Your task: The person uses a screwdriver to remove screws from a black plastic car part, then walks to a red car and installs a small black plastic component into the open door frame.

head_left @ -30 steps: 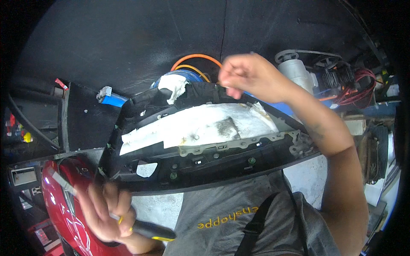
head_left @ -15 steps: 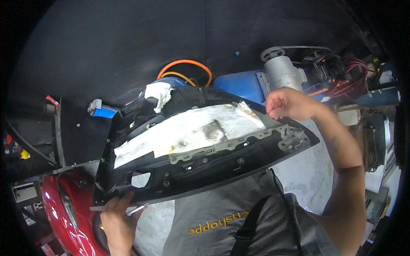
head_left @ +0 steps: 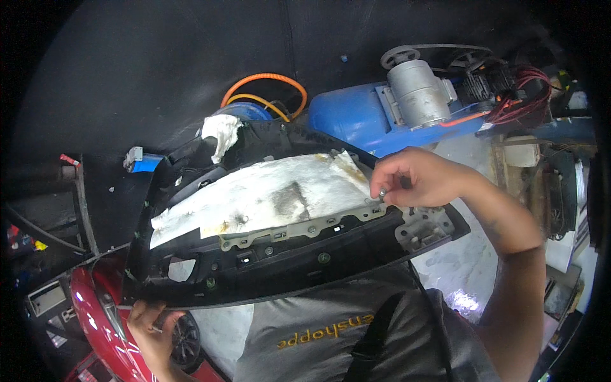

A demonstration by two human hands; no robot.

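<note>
Blue tank [head_left: 349, 114] beyond; right hand [head_left: 417, 175] now nearer bracket [head_left: 296, 233]

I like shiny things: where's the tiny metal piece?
In the head view, right of centre, the tiny metal piece is in the right hand, near the white sheet.

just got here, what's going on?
The wearer's right hand pinches a small metal piece above the right end of a pale bracket on a large black panel. The left hand is at the panel's near left edge; what else it holds is unclear. A stained white sheet lies on the panel.
</note>
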